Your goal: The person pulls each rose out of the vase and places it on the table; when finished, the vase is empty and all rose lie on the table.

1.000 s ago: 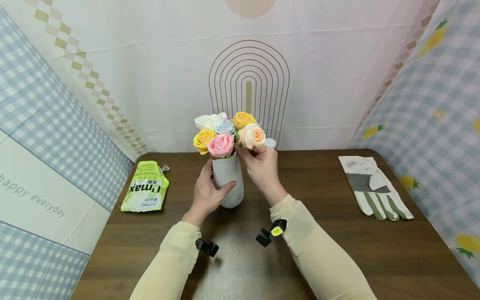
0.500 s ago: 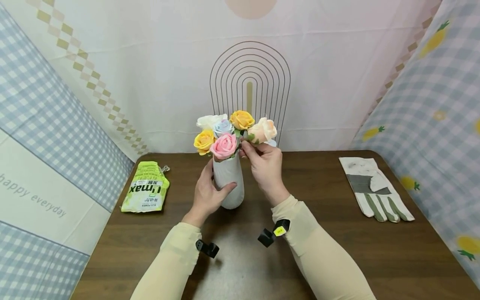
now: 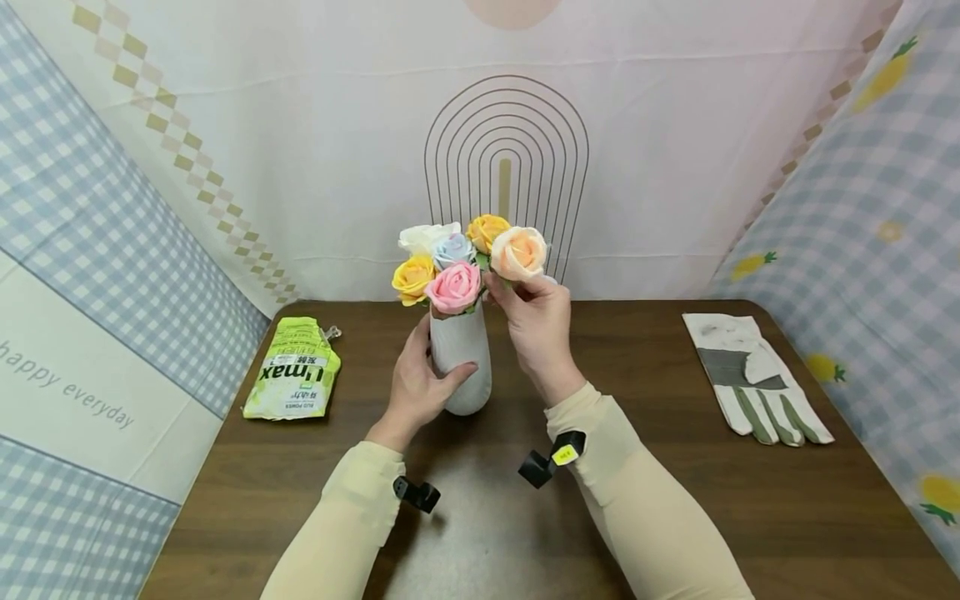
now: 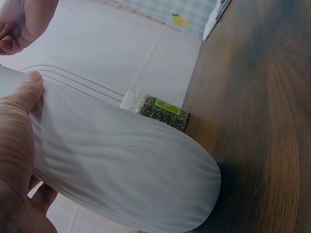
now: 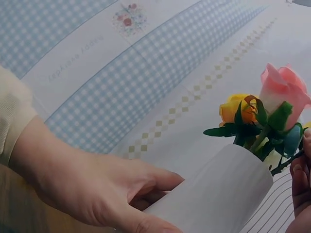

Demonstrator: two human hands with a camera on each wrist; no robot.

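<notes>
The left hand (image 3: 422,379) grips the white vase (image 3: 463,358), its thumb on the near side and its other fingers curled round the far side; the vase stands on the brown worktop (image 3: 480,533). The right hand (image 3: 542,329) is beside the vase's mouth, its fingers pinching a dark stem (image 5: 287,163) just below the peach rose (image 3: 519,253). That stem is seemingly the peach rose's, though the fingers hide much of it. The peach rose is right of the other blooms. In the vase, the pink rose (image 3: 454,287) is nearest, with a yellow rose (image 3: 414,279) to its left; behind are white (image 3: 429,238), blue (image 3: 454,250) and orange roses (image 3: 488,232). A green bag (image 3: 292,371) lies left on the worktop, a glove (image 3: 757,379) right. A packet of beads (image 4: 163,112) shows behind the vase.
</notes>
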